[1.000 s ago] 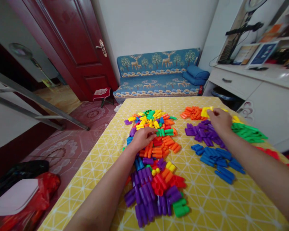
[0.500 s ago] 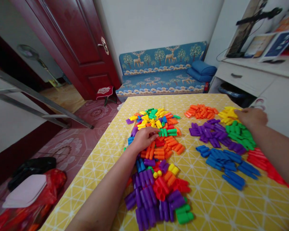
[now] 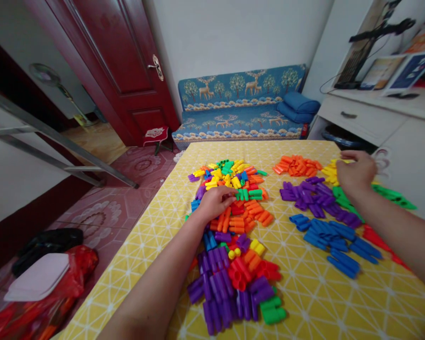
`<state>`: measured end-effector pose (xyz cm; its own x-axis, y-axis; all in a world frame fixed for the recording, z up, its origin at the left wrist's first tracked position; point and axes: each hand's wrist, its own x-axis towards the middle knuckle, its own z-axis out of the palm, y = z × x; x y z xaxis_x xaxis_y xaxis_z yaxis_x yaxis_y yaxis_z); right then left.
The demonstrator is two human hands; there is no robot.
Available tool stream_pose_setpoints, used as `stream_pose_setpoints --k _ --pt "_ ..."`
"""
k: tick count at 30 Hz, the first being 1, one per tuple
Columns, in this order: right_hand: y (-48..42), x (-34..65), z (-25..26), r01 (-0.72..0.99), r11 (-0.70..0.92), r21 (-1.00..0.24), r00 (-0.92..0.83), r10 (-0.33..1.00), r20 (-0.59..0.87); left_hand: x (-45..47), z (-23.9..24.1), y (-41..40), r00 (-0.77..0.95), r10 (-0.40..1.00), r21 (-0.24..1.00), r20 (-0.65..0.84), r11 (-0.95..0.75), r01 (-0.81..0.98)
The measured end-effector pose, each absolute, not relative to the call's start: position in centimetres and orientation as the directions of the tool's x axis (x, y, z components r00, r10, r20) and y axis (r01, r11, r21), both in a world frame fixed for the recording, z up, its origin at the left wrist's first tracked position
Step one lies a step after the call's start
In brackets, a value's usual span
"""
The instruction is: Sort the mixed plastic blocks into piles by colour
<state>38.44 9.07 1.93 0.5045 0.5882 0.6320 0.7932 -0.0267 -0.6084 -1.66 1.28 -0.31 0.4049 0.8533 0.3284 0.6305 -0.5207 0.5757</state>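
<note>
A mixed heap of coloured plastic blocks (image 3: 239, 222) lies on the yellow patterned tablecloth (image 3: 304, 307). My left hand (image 3: 215, 200) rests on that heap, fingers curled down among orange and green pieces; what they grip is hidden. To the right lie sorted piles: orange (image 3: 297, 165), yellow (image 3: 328, 171), purple (image 3: 315, 194), green (image 3: 393, 197), blue (image 3: 335, 238) and red (image 3: 373, 234). My right hand (image 3: 356, 172) hovers over the yellow pile beside the green one, thumb out and fingers loose, nothing visible in it.
Beyond the table stand a blue patterned sofa (image 3: 239, 111), a dark red door (image 3: 127, 71) and a small stool (image 3: 154, 137). A white cabinet (image 3: 375, 125) runs along the right. On the floor at the left are metal rails (image 3: 56, 137) and a red bag (image 3: 56, 288).
My right hand swung from the yellow pile out to the table's right edge and has come back over the yellow pile. My left hand stayed on the mixed heap.
</note>
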Motion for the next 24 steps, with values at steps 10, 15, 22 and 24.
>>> stream_pose_setpoints --k 10,15,22,24 --pt "-1.1 18.6 -2.9 0.56 0.402 -0.724 -0.019 0.88 0.474 -1.7 -0.3 1.1 0.425 0.838 0.577 0.341 -0.544 0.609" --pt "-2.4 16.7 -3.8 0.569 0.407 -0.715 0.029 0.859 0.511 -1.7 0.3 0.8 0.439 0.849 0.543 0.295 -0.527 0.654" --pt "-2.9 16.7 -3.7 0.503 0.452 -0.737 -0.009 0.855 0.518 -1.7 0.4 0.8 0.433 0.843 0.476 0.319 -0.537 0.696" --pt "-2.9 16.7 -3.8 0.5 0.449 -0.74 0.009 0.852 0.523 -1.7 0.3 0.9 0.436 0.84 0.458 0.322 -0.541 0.705"
